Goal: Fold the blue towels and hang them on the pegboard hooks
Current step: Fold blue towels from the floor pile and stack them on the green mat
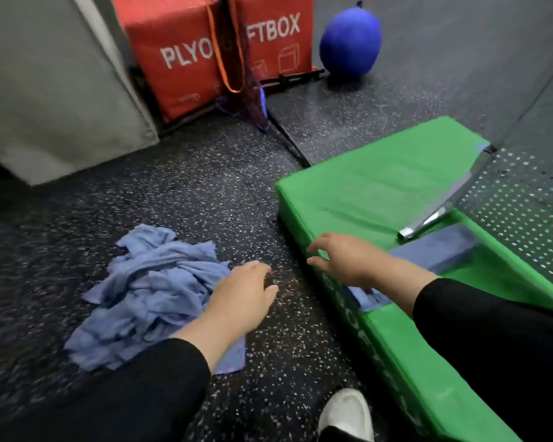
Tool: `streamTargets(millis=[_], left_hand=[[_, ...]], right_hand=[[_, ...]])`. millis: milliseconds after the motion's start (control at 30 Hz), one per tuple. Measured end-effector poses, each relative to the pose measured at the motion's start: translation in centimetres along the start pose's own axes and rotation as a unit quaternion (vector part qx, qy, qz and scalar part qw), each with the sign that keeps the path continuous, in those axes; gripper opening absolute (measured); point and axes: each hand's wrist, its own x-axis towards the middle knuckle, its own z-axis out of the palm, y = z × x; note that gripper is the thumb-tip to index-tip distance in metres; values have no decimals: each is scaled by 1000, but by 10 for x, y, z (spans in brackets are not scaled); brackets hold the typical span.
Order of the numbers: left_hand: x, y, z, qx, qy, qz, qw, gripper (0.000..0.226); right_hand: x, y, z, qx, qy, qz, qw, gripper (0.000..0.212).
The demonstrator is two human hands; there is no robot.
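A crumpled pile of blue towels (pixel 150 291) lies on the speckled black floor at lower left. My left hand (pixel 241 295) hovers at the pile's right edge with relaxed fingers, holding nothing. A folded blue towel (pixel 441 250) lies on the green box (pixel 374 193) at right, partly hidden by my right forearm. My right hand (pixel 342 258) reaches over the box's left edge, fingers spread and empty. The pegboard (pixel 524 205) stands at far right on a metal foot (pixel 428 221).
A red plyo soft box (pixel 179 55) and a grey padded block (pixel 45 90) stand at the back left. A blue ball (pixel 350 39) rests on the floor behind. My white shoe (pixel 345 413) is at the bottom.
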Motion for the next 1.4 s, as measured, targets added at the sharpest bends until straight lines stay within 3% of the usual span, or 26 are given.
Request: streamTargets(millis=[100, 200, 433, 633, 767, 1033, 1200, 1267, 1400], left_hand=[[-40, -66, -41, -8, 31, -54, 998, 32], [-86, -139, -73, 15, 39, -104, 994, 37], [-179, -270, -91, 26, 3, -206, 978, 40], [-162, -297, -92, -75, 1, -207, 976, 41], [-138, -304, -85, -90, -5, -195, 977, 39], [-101, -323, -61, -110, -36, -196, 974, 35], [-90, -328, -47, -111, -70, -213, 968, 36], [-85, -325, -46, -110, -68, -209, 969, 33], [-81, -320, -53, -118, -48, -214, 968, 30]], right_hand=[[18, -88, -22, -61, -69, -56, 994, 29], [35, -172, -27, -101, -123, -88, 983, 30], [83, -291, 49, -117, -150, -122, 974, 44], [122, -302, 125, -128, -169, -87, 973, 56], [163, -310, 140, -123, -126, -90, 980, 46], [219, -299, 189, -126, -122, -67, 982, 42], [225, -286, 210, -122, -207, -51, 969, 33], [229, -284, 212, -94, -180, -45, 978, 27], [227, -293, 198, 37, -45, -13, 998, 18]])
